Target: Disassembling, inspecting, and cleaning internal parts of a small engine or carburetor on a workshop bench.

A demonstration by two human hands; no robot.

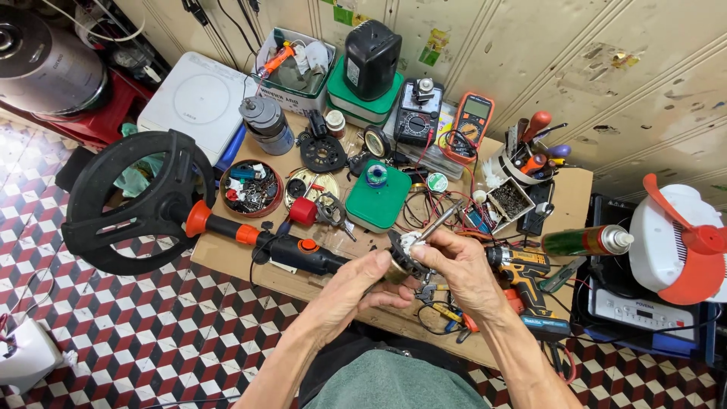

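Just right of the green box (377, 198), the left hand (356, 284) is cupping a small, rigid, probably light motor part (401, 261), fingers curled around its body, while the right hand (462, 265) is pinching its fiddly top.

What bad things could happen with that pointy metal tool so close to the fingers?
1. The metal rod tool in the right hand looks like a soldering iron; if hot, it might burn the left hand holding the small round part right under its tip.
2. Loose wires lie around the tool and could snag or scorch.
3. The spray can nearby might roll.
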